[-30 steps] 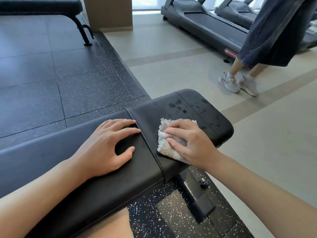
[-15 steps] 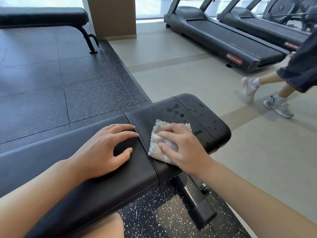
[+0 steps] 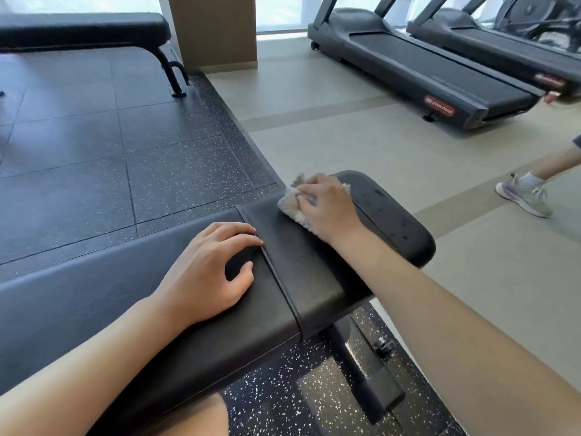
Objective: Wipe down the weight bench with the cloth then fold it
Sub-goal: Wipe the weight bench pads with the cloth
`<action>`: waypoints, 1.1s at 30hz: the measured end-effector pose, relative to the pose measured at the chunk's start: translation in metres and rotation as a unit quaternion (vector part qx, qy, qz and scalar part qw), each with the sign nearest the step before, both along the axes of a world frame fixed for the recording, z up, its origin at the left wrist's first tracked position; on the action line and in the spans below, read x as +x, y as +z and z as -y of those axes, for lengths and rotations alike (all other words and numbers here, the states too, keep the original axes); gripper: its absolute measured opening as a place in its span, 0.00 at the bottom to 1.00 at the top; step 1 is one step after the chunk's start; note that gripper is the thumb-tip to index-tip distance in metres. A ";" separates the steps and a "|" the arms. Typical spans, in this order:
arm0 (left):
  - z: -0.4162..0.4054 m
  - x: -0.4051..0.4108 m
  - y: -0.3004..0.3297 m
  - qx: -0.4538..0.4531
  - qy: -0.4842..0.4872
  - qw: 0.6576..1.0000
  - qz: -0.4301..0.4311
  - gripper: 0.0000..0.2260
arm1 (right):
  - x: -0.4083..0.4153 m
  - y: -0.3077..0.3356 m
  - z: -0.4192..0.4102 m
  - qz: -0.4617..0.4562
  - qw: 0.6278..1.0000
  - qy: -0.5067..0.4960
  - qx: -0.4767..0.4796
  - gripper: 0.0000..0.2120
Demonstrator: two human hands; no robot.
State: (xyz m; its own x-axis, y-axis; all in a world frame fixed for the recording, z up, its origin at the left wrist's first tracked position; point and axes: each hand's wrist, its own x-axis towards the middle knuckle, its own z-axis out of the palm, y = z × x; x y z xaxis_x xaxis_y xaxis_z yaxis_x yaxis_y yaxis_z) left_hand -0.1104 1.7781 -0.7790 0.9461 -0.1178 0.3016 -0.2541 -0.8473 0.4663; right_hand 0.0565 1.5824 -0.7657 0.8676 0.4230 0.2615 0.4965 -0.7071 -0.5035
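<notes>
A black padded weight bench (image 3: 317,278) runs from the lower left to the centre right, with a seam between its two pads. My right hand (image 3: 327,206) presses a crumpled white cloth (image 3: 290,204) onto the far edge of the end pad. Dark wet spots (image 3: 380,196) dot the pad to the right of that hand. My left hand (image 3: 210,272) rests flat on the long pad just left of the seam, fingers spread, holding nothing.
The bench's metal foot and adjustment knob (image 3: 382,347) sit below on speckled black rubber flooring. Another bench (image 3: 81,29) stands far left. Two treadmills (image 3: 440,80) line the back right. A person's leg and sneaker (image 3: 525,196) cross the beige floor at right.
My right hand has slid the cloth away from me, from the near middle of the end pad to its far edge. The passing person has moved further right. My left hand stays put.
</notes>
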 end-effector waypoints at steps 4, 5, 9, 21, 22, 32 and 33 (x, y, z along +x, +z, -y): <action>-0.002 -0.001 -0.002 -0.001 0.006 1.000 0.004 0.13 | -0.067 -0.004 0.011 0.015 0.990 0.138 0.003 0.08; -0.003 -0.001 -0.002 -0.001 0.006 1.000 0.006 0.12 | -0.080 -0.006 0.023 0.014 0.986 0.167 0.003 0.08; -0.002 -0.001 -0.003 -0.007 0.010 1.000 0.017 0.12 | -0.070 -0.004 0.070 0.018 0.991 0.131 0.002 0.08; -0.004 -0.002 -0.004 -0.028 0.064 0.997 0.020 0.09 | -0.062 0.002 -0.015 0.019 0.995 0.099 0.008 0.09; -0.004 -0.002 -0.005 -0.024 0.057 0.998 0.023 0.09 | -0.079 -0.001 -0.005 0.021 0.991 0.131 0.011 0.08; -0.005 -0.002 -0.002 -0.029 0.042 0.999 0.016 0.08 | -0.031 0.005 0.074 0.004 1.000 -0.026 -0.009 0.10; -0.005 -0.002 -0.002 -0.030 0.042 0.999 0.015 0.09 | -0.022 0.006 0.062 0.002 0.999 -0.037 -0.012 0.11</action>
State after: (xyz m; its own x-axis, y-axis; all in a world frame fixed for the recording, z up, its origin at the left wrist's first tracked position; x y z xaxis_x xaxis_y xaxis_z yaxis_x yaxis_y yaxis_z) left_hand -0.1127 1.7827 -0.7810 0.9427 -0.0196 0.3332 -0.1977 -0.8371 0.5101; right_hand 0.0342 1.5206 -0.7595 0.8956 0.3643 0.2554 0.4446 -0.7540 -0.4836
